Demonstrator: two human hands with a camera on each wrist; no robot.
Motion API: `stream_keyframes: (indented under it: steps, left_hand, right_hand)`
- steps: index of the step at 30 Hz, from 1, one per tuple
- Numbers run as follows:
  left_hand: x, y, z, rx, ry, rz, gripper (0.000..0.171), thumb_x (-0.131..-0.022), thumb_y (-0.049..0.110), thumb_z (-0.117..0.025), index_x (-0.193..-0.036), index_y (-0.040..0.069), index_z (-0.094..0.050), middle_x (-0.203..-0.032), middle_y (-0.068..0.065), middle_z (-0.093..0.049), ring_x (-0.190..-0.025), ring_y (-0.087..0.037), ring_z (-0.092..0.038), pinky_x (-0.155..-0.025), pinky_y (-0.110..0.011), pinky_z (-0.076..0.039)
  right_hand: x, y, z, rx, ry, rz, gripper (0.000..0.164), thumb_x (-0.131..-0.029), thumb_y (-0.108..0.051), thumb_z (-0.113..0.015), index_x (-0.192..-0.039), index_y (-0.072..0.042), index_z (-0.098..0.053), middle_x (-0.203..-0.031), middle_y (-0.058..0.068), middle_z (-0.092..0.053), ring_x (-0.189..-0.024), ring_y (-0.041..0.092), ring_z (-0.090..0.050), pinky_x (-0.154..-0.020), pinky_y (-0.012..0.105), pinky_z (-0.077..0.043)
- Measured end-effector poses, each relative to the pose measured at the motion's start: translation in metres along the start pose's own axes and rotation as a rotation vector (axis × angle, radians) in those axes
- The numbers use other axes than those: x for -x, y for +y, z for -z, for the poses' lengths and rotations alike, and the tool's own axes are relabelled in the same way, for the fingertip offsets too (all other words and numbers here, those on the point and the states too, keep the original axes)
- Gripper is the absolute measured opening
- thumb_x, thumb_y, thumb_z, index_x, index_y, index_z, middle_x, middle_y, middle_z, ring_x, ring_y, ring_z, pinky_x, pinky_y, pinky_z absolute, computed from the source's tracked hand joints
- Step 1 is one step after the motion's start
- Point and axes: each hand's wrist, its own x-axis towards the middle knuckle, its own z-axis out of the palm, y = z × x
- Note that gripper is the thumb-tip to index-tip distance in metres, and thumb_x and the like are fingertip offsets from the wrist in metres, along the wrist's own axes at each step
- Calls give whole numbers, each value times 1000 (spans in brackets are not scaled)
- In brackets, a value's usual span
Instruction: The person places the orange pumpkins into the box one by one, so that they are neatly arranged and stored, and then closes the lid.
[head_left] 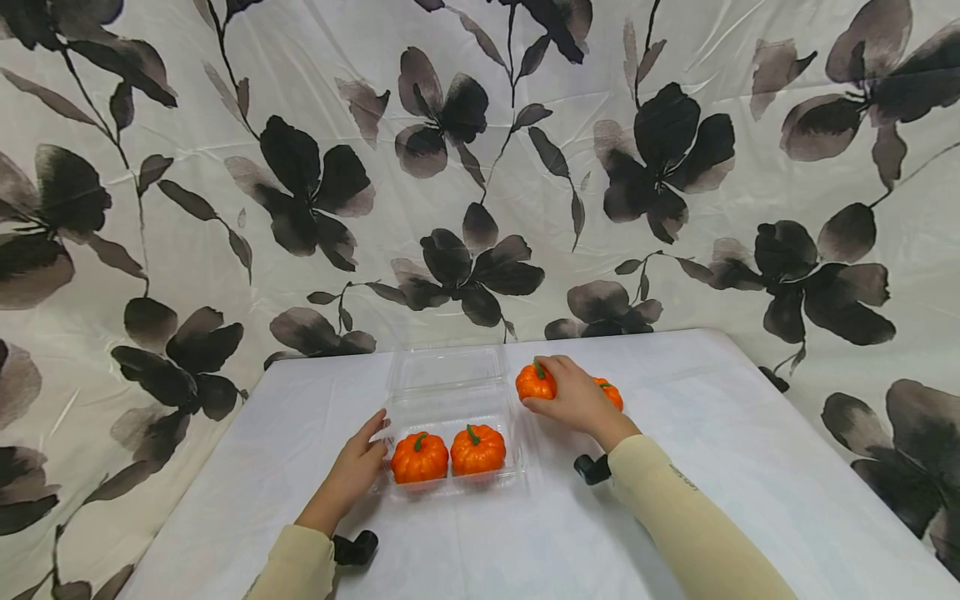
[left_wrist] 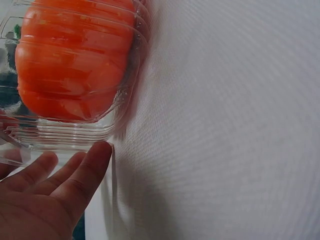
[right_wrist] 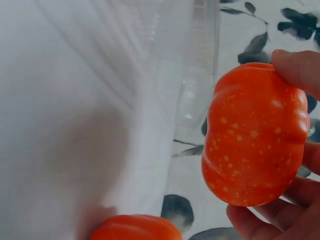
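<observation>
A small orange pumpkin with a green stem is gripped between thumb and fingers of my right hand, raised over the table in the right wrist view. My left hand rests its straight fingers at the left side of a clear plastic clamshell box; the left wrist view puts a fingertip right at its ridged rim. Inside the box, two more pumpkins sit side by side, a left one and a right one. Another pumpkin lies behind my right hand, partly hidden by it.
The box's clear lid is folded back toward the far edge of the white-covered table. Behind the table hangs a white cloth with dark flowers. Black wrist cameras sit under both wrists.
</observation>
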Motion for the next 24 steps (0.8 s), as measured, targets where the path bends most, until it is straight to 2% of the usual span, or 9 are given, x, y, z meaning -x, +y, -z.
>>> stream_keyframes:
  steps: [17,24]
  left_hand:
    - [1,2,0,15,-3,19,61,-96,11,-39,-154,8,-23,-153,-22,-36,-135,-42,-43,-101,-50,-48]
    - [2,2,0,14,-4,18,61,-95,10,-39,-154,8,-23,-152,-21,-36,-135,-42,-44,-101,-50,-47]
  right_hand:
    - [3,-21,9,-12,16,66,74,-83,-50,-68,-144,-14,-44,-144,9,-47,-126,29,-51,-105,49,-45]
    - [3,-28,9,-35,5,63,75,-82,-50,-68,-144,-16,-44,-144,8,-46,-126,29,-50,-105,47,-45]
